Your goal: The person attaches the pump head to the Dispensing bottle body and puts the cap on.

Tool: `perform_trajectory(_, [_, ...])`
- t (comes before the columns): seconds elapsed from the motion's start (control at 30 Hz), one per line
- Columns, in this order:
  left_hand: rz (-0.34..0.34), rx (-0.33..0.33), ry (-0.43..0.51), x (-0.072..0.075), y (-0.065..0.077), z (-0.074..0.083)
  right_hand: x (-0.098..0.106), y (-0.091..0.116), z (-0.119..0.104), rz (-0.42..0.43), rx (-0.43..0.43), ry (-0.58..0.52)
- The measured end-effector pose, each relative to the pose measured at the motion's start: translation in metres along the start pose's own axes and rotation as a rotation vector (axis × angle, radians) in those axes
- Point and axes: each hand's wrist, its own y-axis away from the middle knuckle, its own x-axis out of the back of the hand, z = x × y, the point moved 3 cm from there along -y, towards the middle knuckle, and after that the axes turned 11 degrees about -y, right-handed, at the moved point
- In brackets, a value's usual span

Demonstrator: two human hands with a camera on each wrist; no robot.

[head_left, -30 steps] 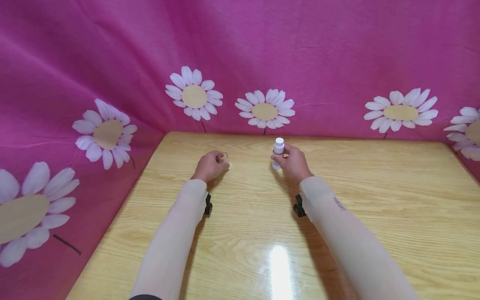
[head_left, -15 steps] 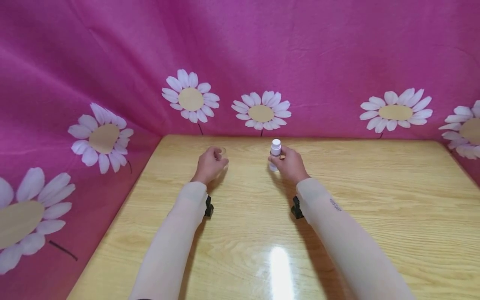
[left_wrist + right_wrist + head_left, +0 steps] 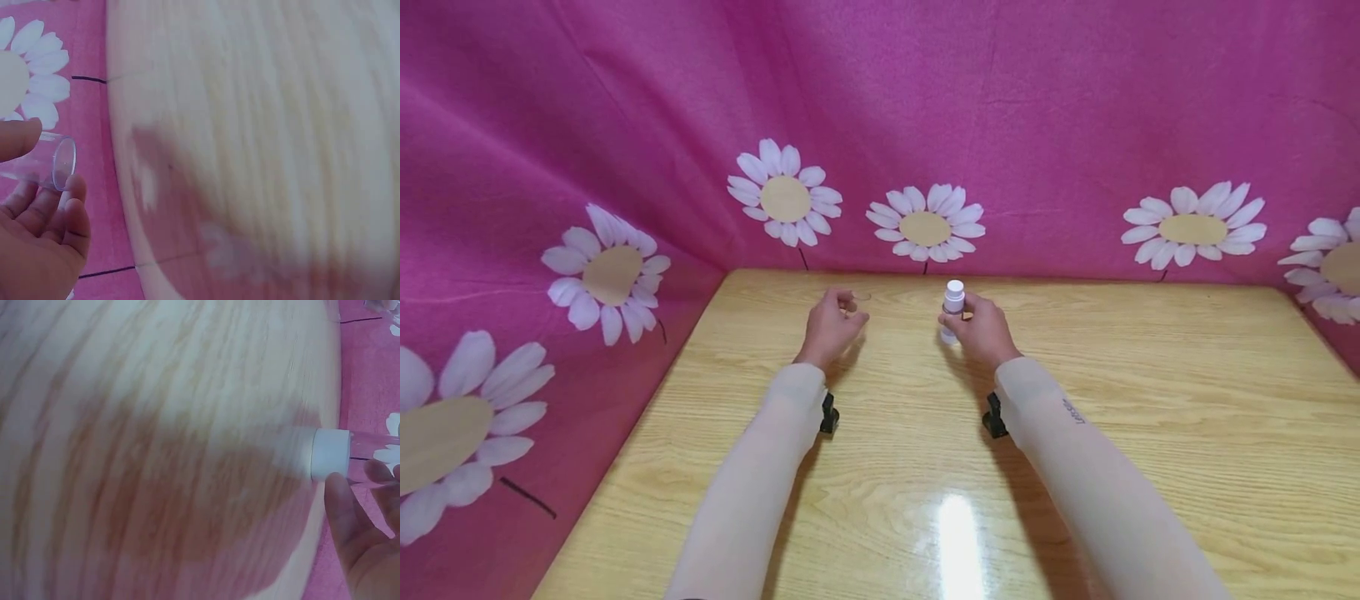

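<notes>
A small clear cylindrical cap (image 3: 64, 164), hollow with a round rim, is pinched between the thumb and fingers of my left hand (image 3: 832, 327). Only its thin rim shows in the head view, at the fingertips. To the right, my right hand (image 3: 987, 333) grips a small bottle (image 3: 953, 300) with a white top, holding it upright. The right wrist view shows the bottle's white base (image 3: 330, 454) beside the fingers, with a see-through section above it. Whether the base touches the table cannot be told. A gap separates the two hands.
Both hands are over the far part of a wood-grain table (image 3: 895, 433). A pink cloth with printed daisies (image 3: 1045, 125) hangs along its back and left edges. Light glares off the tabletop near the front. A dark camera mount (image 3: 829, 414) sits at each wrist.
My left hand has shifted slightly right and away from me, and the clear cap has turned so its rim looks flatter. The right hand and bottle stay nearly still.
</notes>
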Motion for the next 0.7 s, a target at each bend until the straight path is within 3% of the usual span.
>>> perform_trajectory(0.13, [-0.002,-0.035,0.019,0.0,0.0,0.01,0.0,-0.001,0.001,-0.001,-0.004,-0.013])
perform_trajectory(0.37, [-0.003,-0.152,-0.024,0.001,-0.002,0.033,0.0,-0.003,0.003,0.009,0.011,-0.015])
perform_trajectory(0.53, [-0.034,-0.146,0.023,-0.002,0.002,0.049,0.0,-0.003,0.006,0.016,0.009,-0.003])
perform_trajectory(0.7, [-0.021,-0.156,0.063,-0.005,0.004,0.065,0.001,-0.002,0.006,0.016,0.019,0.002])
